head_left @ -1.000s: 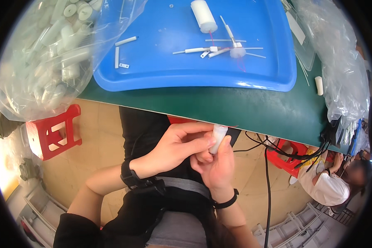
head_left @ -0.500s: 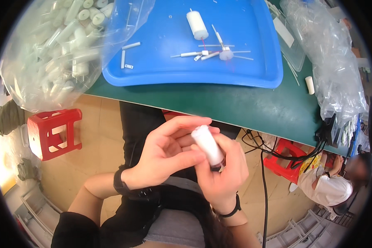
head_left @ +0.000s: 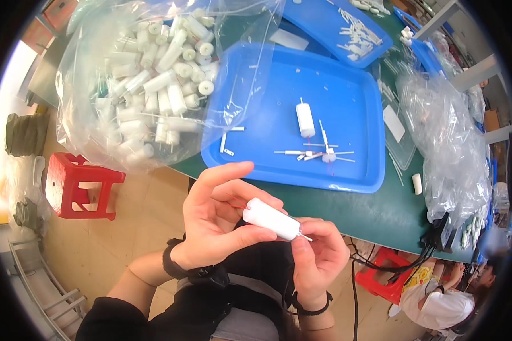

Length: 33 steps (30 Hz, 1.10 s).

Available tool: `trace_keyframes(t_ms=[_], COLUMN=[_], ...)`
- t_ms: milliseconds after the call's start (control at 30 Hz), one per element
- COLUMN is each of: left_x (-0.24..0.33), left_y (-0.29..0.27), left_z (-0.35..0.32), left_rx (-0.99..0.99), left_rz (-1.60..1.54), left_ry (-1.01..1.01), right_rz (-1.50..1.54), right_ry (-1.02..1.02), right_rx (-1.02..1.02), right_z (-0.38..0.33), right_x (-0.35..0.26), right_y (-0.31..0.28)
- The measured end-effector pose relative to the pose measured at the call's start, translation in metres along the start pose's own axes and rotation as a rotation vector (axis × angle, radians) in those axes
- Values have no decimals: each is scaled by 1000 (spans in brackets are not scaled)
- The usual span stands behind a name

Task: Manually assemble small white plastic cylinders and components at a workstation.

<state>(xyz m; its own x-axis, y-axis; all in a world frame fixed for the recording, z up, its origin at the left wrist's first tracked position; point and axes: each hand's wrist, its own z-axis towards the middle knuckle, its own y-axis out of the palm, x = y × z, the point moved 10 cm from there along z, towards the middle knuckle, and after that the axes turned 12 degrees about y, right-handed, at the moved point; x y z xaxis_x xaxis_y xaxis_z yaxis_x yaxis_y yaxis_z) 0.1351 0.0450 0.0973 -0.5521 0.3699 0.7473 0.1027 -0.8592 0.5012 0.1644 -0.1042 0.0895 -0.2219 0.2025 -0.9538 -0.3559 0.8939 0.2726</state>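
A white cylinder (head_left: 272, 219) is held in front of my body above the near table edge. My left hand (head_left: 207, 230) grips its left end between thumb and fingers, the index finger raised off it. A thin red wire shows at that end. My right hand (head_left: 320, 258) pinches the other end, where a thin pale pin (head_left: 306, 237) sticks out. In the blue tray (head_left: 347, 183) a similar white cylinder (head_left: 305, 120) lies beside several thin rods and small white parts (head_left: 328, 157).
A clear bag (head_left: 105, 94) full of white cylinders overlaps the tray's left side. Plastic wrap (head_left: 441, 142) and a small white cylinder (head_left: 417, 184) lie to the right. Red stools (head_left: 77, 184) stand on the floor; a seated person (head_left: 438, 298) is at the lower right.
The cylinder has turned from steep to nearly level, its pin end now toward my right hand. My right hand has shifted to that end. The view has tilted up, showing more of the table.
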Motion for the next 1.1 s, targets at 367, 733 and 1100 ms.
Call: trace_keyframes(t_ms=[367, 733, 1100], left_x=[46, 111, 102], left_y=[-16, -140, -20], left_z=[56, 196, 161], left_rx=[14, 85, -34], left_rz=[334, 1878, 1764], left_ry=[247, 193, 477], right_rz=[-250, -1295, -879], right_ry=[124, -90, -3], right_rx=[-232, -62, 239], right_z=[45, 105, 101], right_x=[-38, -49, -75], right_y=[29, -15, -56])
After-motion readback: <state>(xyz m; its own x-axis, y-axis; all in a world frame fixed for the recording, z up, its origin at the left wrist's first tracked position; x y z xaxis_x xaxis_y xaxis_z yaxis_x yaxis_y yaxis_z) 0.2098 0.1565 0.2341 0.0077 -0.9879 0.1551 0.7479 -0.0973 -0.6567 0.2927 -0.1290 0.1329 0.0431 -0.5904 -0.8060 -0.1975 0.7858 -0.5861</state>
